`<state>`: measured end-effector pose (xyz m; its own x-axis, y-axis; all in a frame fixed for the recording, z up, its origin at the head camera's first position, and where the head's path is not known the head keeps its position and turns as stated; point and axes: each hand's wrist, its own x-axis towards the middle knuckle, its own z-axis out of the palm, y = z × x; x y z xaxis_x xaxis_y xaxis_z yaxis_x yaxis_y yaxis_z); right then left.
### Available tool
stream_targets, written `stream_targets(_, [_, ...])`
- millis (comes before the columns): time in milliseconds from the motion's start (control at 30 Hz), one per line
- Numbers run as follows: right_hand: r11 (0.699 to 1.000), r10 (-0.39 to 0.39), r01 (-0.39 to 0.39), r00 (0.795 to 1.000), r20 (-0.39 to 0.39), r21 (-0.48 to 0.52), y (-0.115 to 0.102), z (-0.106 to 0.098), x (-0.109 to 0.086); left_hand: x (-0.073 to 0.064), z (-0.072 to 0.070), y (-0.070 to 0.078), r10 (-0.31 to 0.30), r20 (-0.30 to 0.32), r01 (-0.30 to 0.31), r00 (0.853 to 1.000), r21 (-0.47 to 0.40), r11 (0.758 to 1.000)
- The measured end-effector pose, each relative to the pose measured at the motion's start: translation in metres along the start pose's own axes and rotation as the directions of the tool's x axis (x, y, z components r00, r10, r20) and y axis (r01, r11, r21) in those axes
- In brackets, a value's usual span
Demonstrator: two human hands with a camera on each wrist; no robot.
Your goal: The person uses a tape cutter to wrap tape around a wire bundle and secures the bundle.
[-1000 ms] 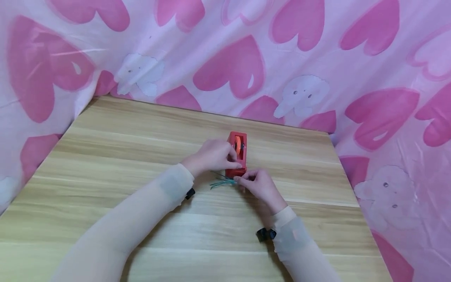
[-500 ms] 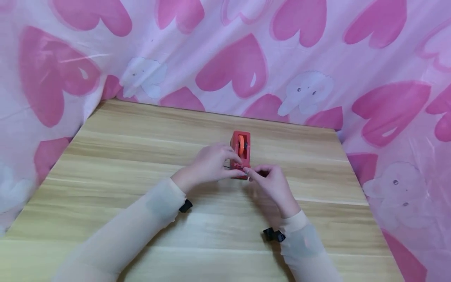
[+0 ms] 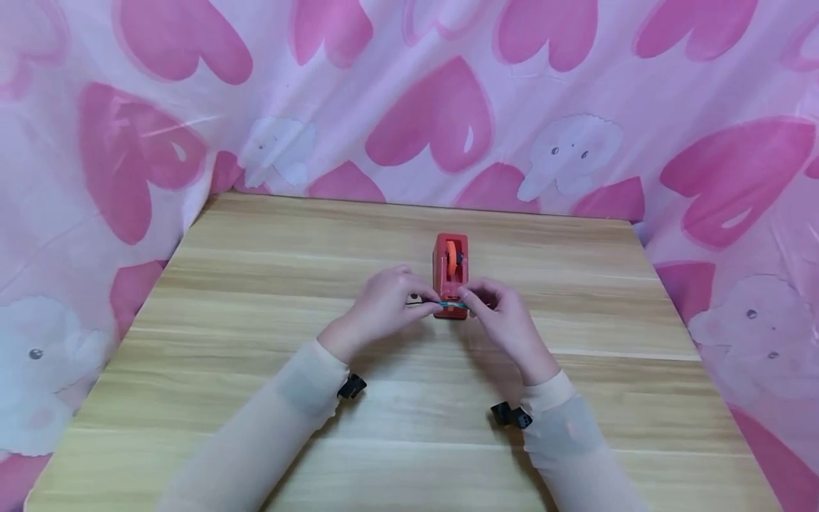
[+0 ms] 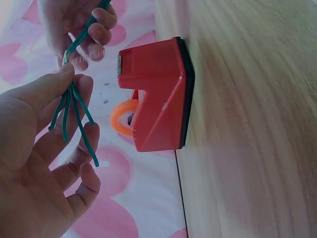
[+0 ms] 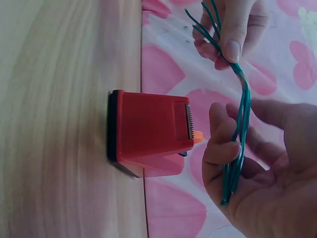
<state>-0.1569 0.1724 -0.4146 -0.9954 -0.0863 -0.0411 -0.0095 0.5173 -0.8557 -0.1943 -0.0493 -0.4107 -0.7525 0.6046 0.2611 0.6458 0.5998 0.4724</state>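
A bundle of thin green wires [image 3: 451,304] is held crosswise between both hands, in front of a red tape dispenser [image 3: 453,277]. My left hand [image 3: 384,302] pinches it between thumb and index finger; in the left wrist view the wire ends [image 4: 75,106] fan out below that pinch. Curled fingers of my right hand [image 3: 508,323] hold the other part, where the wires [image 5: 242,119] lie together across the palm in the right wrist view. A shiny, clear band, like tape, shows around the bundle's middle [image 5: 241,78]. The dispenser's toothed cutter [image 5: 189,120] faces the hands.
The dispenser, with an orange tape wheel [image 3: 451,256], stands on a wood-grain table [image 3: 307,249]. A pink heart-patterned curtain [image 3: 429,114] hangs behind and at both sides. Black wrist cameras [image 3: 352,386] sit on each wrist.
The left hand has left the dispenser's front and now pinches the wire bundle. Both hands have raised the bundle before the cutter. The head view has shifted slightly.
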Motion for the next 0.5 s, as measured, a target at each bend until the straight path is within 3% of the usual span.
stream_targets(167, [0.998,-0.063,0.062,0.997,0.054,0.033,-0.001,-0.002,-0.003,-0.003,-0.001,0.002,-0.028,-0.005,0.028,1.0,-0.003,1.0])
stream_targets(400, [0.994,-0.091,0.084,0.992,0.091,0.077,-0.024,-0.005,-0.012,-0.002,-0.003,0.004,-0.02,-0.04,0.018,0.999,-0.032,0.999])
stream_targets(500, [0.99,-0.1,0.089,0.99,0.104,0.107,-0.021,-0.002,-0.009,-0.001,-0.004,0.003,-0.024,-0.051,0.022,0.998,-0.042,0.999])
